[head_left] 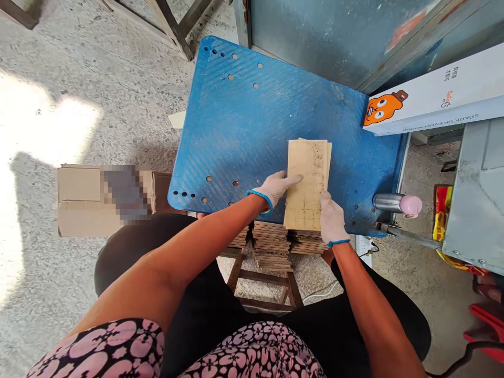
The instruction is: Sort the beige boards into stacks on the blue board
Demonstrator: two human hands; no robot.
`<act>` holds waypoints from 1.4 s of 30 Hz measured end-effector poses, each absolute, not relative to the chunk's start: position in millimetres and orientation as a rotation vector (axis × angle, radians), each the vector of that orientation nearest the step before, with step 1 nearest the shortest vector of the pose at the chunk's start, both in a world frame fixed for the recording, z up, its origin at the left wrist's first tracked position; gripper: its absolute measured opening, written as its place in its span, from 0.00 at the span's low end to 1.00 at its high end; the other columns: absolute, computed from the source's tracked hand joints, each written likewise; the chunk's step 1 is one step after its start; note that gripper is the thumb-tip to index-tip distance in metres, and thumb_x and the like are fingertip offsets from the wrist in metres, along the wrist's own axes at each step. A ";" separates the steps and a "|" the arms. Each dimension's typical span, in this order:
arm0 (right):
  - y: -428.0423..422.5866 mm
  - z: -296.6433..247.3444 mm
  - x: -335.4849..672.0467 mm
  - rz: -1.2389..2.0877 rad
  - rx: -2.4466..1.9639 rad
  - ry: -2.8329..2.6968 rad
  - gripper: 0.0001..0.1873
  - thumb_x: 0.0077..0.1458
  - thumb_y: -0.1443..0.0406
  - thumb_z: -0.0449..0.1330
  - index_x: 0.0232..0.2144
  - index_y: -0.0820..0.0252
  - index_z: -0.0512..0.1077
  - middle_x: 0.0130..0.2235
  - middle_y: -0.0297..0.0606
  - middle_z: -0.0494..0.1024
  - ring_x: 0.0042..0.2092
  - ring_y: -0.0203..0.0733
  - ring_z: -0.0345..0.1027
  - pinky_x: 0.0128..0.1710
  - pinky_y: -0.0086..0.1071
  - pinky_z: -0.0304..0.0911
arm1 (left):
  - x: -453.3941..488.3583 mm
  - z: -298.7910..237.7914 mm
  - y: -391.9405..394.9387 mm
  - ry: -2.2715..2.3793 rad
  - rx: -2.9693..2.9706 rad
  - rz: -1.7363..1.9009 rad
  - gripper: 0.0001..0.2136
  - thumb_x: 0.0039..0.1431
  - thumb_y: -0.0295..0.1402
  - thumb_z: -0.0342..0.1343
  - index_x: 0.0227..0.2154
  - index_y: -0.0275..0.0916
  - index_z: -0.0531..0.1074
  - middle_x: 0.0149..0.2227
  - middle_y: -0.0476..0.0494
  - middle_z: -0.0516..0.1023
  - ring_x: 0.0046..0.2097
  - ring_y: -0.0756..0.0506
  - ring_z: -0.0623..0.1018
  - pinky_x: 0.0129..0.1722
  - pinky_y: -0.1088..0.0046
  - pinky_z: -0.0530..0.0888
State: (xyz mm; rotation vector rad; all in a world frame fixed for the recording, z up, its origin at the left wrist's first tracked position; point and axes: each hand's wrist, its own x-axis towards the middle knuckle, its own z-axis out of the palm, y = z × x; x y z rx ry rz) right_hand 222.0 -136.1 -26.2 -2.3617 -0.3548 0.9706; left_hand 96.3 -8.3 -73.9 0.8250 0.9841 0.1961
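Note:
A small stack of pale tan rectangular sheets (306, 184) lies over the near part of a blue plastic tabletop (252, 121). Dark specks and faint grid-like marks cover the top sheet, and the edges are slightly out of line. My left hand (275, 188), in a white knit glove with a blue cuff, grips the left edge, one finger lying across the top. On the lower right edge, my gloved right hand (333, 218) is closed, its thumb on top. The fingers under the sheets are hidden. Just below are piles of thin brown boards (271, 244).
A white box (437, 94) with an orange cartoon sits at the table's far right. A steel flask (388, 202) with a pink lid lies near the right edge. Wooden stool legs (262, 278) stand between my knees. A cardboard box (79, 205) is on the left.

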 end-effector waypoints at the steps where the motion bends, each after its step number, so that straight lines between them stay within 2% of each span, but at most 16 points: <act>1: -144.0 -20.3 216.3 1.009 -2.294 -0.350 0.38 0.51 0.31 0.53 0.29 0.60 0.75 0.29 0.37 0.77 0.33 0.42 0.65 0.32 0.34 0.63 | 96.7 -68.3 -6.5 0.898 0.706 0.237 0.28 0.55 0.45 0.65 0.55 0.35 0.73 0.55 0.34 0.80 0.55 0.37 0.79 0.54 0.59 0.78; 4: -170.1 -9.8 203.6 1.102 -2.142 -0.357 0.40 0.52 0.31 0.52 0.36 0.61 0.77 0.35 0.42 0.82 0.39 0.46 0.73 0.38 0.35 0.70 | 98.4 -48.6 -10.7 0.762 0.423 0.231 0.26 0.52 0.40 0.68 0.53 0.34 0.74 0.52 0.33 0.81 0.53 0.35 0.81 0.52 0.54 0.79; 8: -200.5 -4.2 212.6 1.150 -2.155 -0.494 0.39 0.55 0.34 0.53 0.45 0.60 0.77 0.44 0.46 0.83 0.48 0.52 0.76 0.49 0.41 0.72 | 95.1 -23.4 -32.8 0.770 0.326 0.222 0.28 0.44 0.41 0.74 0.48 0.32 0.77 0.48 0.32 0.83 0.47 0.35 0.83 0.50 0.51 0.80; 12: -211.2 27.2 241.6 0.766 -2.331 -0.770 0.46 0.51 0.36 0.60 0.59 0.63 0.70 0.56 0.52 0.77 0.56 0.56 0.73 0.59 0.49 0.67 | 81.4 -3.5 -57.1 0.777 0.436 0.202 0.31 0.33 0.41 0.79 0.43 0.32 0.80 0.39 0.39 0.85 0.38 0.42 0.82 0.44 0.62 0.80; 14: -208.1 56.3 250.0 0.624 -2.357 -0.998 0.47 0.53 0.39 0.62 0.66 0.60 0.64 0.64 0.50 0.70 0.62 0.55 0.68 0.63 0.49 0.63 | 72.9 4.8 -70.0 0.778 0.523 0.126 0.28 0.35 0.40 0.79 0.41 0.34 0.82 0.33 0.45 0.83 0.33 0.46 0.80 0.38 0.67 0.79; 16: -201.2 85.9 250.5 0.574 -2.451 -1.247 0.46 0.52 0.43 0.66 0.67 0.53 0.63 0.66 0.45 0.68 0.64 0.56 0.65 0.65 0.49 0.61 | 65.3 11.2 -85.0 0.768 0.587 0.029 0.23 0.37 0.39 0.78 0.37 0.34 0.82 0.27 0.48 0.81 0.29 0.49 0.76 0.32 0.71 0.75; 18: -193.8 107.5 245.3 0.721 -2.504 -1.460 0.43 0.50 0.45 0.69 0.65 0.49 0.66 0.65 0.41 0.71 0.63 0.56 0.67 0.62 0.47 0.64 | 58.9 15.9 -101.1 0.715 0.631 -0.044 0.20 0.36 0.40 0.77 0.32 0.34 0.82 0.24 0.50 0.77 0.26 0.51 0.72 0.28 0.74 0.70; 22: -189.9 119.8 231.3 1.331 -2.445 -1.660 0.33 0.51 0.50 0.69 0.59 0.48 0.74 0.54 0.36 0.80 0.51 0.50 0.76 0.48 0.38 0.71 | 48.5 21.7 -125.7 0.500 0.666 -0.151 0.22 0.32 0.45 0.77 0.25 0.32 0.79 0.22 0.53 0.70 0.26 0.54 0.65 0.26 0.75 0.63; 26: -204.4 120.4 220.7 1.679 -2.326 -1.666 0.22 0.57 0.52 0.64 0.53 0.49 0.78 0.43 0.33 0.84 0.40 0.41 0.76 0.38 0.30 0.66 | 38.4 23.7 -132.6 0.452 1.012 -0.224 0.22 0.42 0.51 0.72 0.27 0.34 0.80 0.22 0.55 0.66 0.26 0.54 0.62 0.25 0.76 0.59; 29: -220.2 130.4 214.2 1.721 -2.333 -1.737 0.17 0.60 0.52 0.62 0.48 0.47 0.80 0.38 0.31 0.83 0.36 0.39 0.74 0.33 0.29 0.60 | 34.2 27.7 -135.4 0.391 1.263 -0.300 0.19 0.50 0.50 0.68 0.34 0.38 0.83 0.24 0.55 0.73 0.29 0.53 0.68 0.28 0.78 0.63; 32: -236.2 143.9 210.6 1.671 -2.327 -1.963 0.12 0.61 0.53 0.62 0.42 0.46 0.81 0.35 0.31 0.82 0.35 0.39 0.74 0.31 0.30 0.54 | 36.2 35.2 -141.4 0.229 1.410 -0.395 0.16 0.54 0.46 0.66 0.42 0.45 0.82 0.33 0.55 0.80 0.37 0.50 0.77 0.34 0.80 0.68; 35: -251.3 149.7 210.5 1.553 -2.349 -2.196 0.12 0.61 0.51 0.62 0.41 0.46 0.79 0.33 0.31 0.81 0.33 0.40 0.74 0.28 0.32 0.49 | 41.7 39.3 -146.6 0.093 1.714 -0.486 0.26 0.48 0.47 0.68 0.51 0.47 0.77 0.47 0.48 0.82 0.47 0.41 0.80 0.40 0.73 0.74; 37: -259.7 146.9 211.5 1.441 -2.413 -2.302 0.12 0.61 0.50 0.62 0.40 0.47 0.79 0.33 0.31 0.80 0.33 0.41 0.74 0.28 0.33 0.48 | 44.3 37.1 -147.3 0.103 1.940 -0.602 0.34 0.44 0.46 0.70 0.55 0.40 0.74 0.51 0.37 0.80 0.48 0.33 0.81 0.42 0.64 0.77; 40: -266.9 136.6 213.9 1.308 -2.526 -2.396 0.14 0.62 0.50 0.61 0.41 0.50 0.78 0.34 0.34 0.81 0.34 0.43 0.75 0.28 0.34 0.48 | 43.6 27.5 -144.1 0.023 2.121 -0.875 0.30 0.43 0.39 0.71 0.51 0.29 0.78 0.47 0.24 0.81 0.46 0.27 0.82 0.42 0.56 0.78; 42: -268.4 130.5 216.8 1.301 -2.574 -2.405 0.15 0.63 0.50 0.60 0.41 0.51 0.78 0.35 0.35 0.81 0.34 0.44 0.76 0.28 0.34 0.49 | 41.2 19.8 -140.5 -0.123 2.140 -1.030 0.24 0.42 0.36 0.72 0.43 0.30 0.82 0.40 0.25 0.83 0.43 0.27 0.83 0.43 0.55 0.79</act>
